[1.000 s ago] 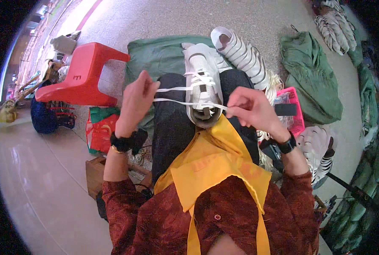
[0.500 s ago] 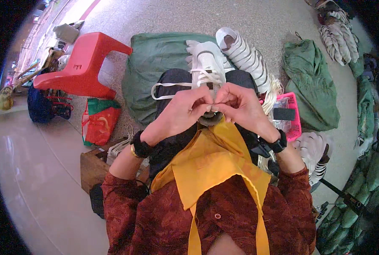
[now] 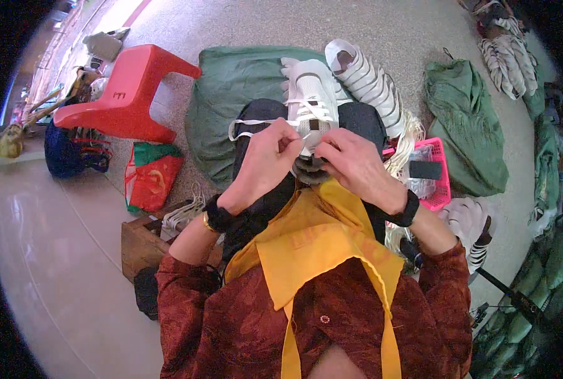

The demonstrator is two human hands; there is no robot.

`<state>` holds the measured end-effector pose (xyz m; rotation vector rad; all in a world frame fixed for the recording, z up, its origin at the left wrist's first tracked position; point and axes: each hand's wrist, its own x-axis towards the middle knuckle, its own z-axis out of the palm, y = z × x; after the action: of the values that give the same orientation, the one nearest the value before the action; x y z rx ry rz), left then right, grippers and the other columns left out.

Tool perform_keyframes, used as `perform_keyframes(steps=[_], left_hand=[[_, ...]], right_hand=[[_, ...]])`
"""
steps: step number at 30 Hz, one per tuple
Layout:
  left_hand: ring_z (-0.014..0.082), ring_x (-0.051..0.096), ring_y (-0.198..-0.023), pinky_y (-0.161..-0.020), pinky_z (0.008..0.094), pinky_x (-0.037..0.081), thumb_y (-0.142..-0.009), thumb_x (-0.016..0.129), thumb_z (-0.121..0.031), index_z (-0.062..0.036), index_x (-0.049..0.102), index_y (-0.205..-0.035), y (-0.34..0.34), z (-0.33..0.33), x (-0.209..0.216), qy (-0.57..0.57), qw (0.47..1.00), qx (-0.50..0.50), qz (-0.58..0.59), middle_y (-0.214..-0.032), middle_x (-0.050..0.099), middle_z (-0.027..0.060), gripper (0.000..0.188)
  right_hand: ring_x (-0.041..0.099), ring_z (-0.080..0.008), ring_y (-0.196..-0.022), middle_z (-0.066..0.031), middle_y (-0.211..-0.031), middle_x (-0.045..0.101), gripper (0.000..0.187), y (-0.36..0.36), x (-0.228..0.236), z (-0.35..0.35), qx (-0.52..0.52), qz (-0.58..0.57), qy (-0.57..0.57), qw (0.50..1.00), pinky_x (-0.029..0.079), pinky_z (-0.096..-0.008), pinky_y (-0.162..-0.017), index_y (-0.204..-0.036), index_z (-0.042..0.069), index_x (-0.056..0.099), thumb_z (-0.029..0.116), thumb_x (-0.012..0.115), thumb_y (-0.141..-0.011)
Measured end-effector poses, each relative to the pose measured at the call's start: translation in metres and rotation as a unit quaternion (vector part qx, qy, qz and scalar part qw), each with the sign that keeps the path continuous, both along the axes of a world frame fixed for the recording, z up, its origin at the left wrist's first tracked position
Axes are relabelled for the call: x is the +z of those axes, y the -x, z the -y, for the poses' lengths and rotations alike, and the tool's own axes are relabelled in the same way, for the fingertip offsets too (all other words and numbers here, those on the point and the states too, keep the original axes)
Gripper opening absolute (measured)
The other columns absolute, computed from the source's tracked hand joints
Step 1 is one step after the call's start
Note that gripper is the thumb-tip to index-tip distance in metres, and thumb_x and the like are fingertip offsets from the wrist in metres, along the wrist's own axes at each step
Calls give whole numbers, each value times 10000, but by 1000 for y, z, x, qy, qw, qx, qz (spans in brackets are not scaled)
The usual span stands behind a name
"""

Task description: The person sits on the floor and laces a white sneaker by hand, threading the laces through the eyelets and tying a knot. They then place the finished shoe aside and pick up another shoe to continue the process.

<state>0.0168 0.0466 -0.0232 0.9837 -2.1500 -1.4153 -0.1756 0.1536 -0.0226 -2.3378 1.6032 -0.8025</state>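
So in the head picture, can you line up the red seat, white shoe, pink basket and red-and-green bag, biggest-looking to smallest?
1. Red seat
2. White shoe, partly covered by hands
3. Pink basket and red-and-green bag: too alike to rank, and the basket is partly hidden

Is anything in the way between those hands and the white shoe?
No, nothing visible is. The left hand and right hand are right over the near end of the white shoe. Its white lace loops out to the left, not blocking them.
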Motion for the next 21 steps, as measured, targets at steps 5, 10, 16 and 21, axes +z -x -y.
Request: perform_keyframes(steps=[5,10,16,21], left_hand=[[76,534,-688,-617,265,452,-917,630,-35,6,573,-889,3,1,-4,39,999,25,8,-742,599,42,75],[100,554,-646,-589,287,457,-905,622,-32,17,575,-892,11,-1,-5,60,997,50,-2,-702,617,74,69],[220,612,-645,-595,355,479,-872,628,-42,15,585,-854,19,4,-4,78,995,62,24,-708,648,150,73],[445,659,-755,-662,481,503,-845,630,-70,14,585,-864,25,11,-13,96,994,25,35,-758,656,249,97]], right_hand=[[608,-333,-964,-117,-996,580,215,-1,-1,6,50,-62,-2,997,509,-413,-847,-1003,53,571,93,596,-794],[616,-336,-942,-122,-1005,612,206,6,0,0,45,28,44,998,516,-421,-823,-990,47,608,67,630,-786],[620,-340,-923,-120,-992,624,173,8,0,-2,29,66,44,996,521,-438,-803,-968,49,624,64,656,-798],[635,-339,-915,-121,-989,638,179,7,0,-4,18,71,47,996,531,-429,-794,-968,44,644,36,690,-796]])
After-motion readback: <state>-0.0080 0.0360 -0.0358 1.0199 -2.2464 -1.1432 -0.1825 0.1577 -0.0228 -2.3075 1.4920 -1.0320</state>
